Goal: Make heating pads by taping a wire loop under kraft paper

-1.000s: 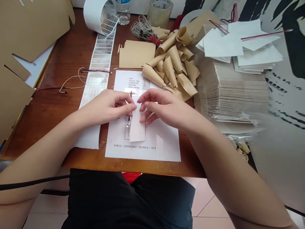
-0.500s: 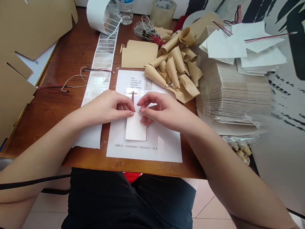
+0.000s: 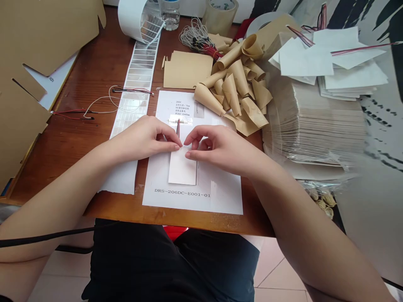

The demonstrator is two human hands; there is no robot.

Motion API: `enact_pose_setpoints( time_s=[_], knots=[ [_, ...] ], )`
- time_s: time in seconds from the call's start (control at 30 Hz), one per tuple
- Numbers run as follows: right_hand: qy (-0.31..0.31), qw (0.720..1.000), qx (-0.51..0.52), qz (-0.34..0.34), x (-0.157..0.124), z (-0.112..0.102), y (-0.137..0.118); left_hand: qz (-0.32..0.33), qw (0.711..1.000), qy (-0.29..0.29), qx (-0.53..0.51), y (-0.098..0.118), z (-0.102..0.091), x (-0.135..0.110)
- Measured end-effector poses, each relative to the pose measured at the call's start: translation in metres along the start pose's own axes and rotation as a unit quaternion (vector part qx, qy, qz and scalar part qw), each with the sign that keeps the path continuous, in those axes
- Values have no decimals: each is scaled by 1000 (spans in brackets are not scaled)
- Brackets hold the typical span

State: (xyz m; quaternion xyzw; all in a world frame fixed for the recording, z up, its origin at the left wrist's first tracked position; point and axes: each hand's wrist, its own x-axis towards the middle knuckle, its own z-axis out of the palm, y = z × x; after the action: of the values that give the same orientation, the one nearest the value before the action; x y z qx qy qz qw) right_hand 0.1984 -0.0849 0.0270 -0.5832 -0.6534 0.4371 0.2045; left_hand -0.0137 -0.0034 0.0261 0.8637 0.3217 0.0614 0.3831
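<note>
1. Two bare hands, curled over the work: we log the left hand [image 3: 141,138] and the right hand [image 3: 220,149] with fingers bent, their tips meeting at the upper edge of a white paper slip [image 3: 181,167]. We cannot tell whether they pinch it or only press on it.
2. One white paper slip: it lies on a printed sheet [image 3: 223,197] marked DRS-206DC-E001-01, below the hands. Compared with a second ago, we find it squarer to the dark outline on the sheet, no longer tilted.
3. One thin wire [image 3: 178,128], red and dark, rises from between the fingertips toward the top of the sheet.
4. Counter [image 3: 72,142] contents: loose wires [image 3: 72,113], a strip of labels [image 3: 138,71], curled kraft paper cones [image 3: 233,84], and a wrapped paper stack [image 3: 315,126].
5. Hidden items: the fingers cover the wire's lower end, so we cannot say how it meets the slip. We also cannot read the small print on the sheet, and the water bottle [image 3: 170,12] is cut off by the top of the view.
</note>
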Motion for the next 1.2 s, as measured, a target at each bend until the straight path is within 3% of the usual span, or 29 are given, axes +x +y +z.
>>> enact_pose_setpoints(
  time_s=[0.2, 0.4, 0.53, 0.9, 1.2],
  knots=[
    [7, 999, -33, -20, 1, 1, -2, -1, 1000, 5, 0, -1, 3, 1],
    [31, 980, -109, -164, -3, 14, -5, 13, 1000, 4, -15, -1, 3, 1],
    [19, 965, -152, -212, -4, 26, -3, 10, 1000, 6, -17, 0, 3, 0],
    [-9, 966, -172, -192, -4, 35, -3, -28, 999, -2, -38, -3, 4, 0],
    [-2, 962, -207, -176, -2, 41, -1, -2, 1000, 8, -26, -3, 6, 1]
  ],
)
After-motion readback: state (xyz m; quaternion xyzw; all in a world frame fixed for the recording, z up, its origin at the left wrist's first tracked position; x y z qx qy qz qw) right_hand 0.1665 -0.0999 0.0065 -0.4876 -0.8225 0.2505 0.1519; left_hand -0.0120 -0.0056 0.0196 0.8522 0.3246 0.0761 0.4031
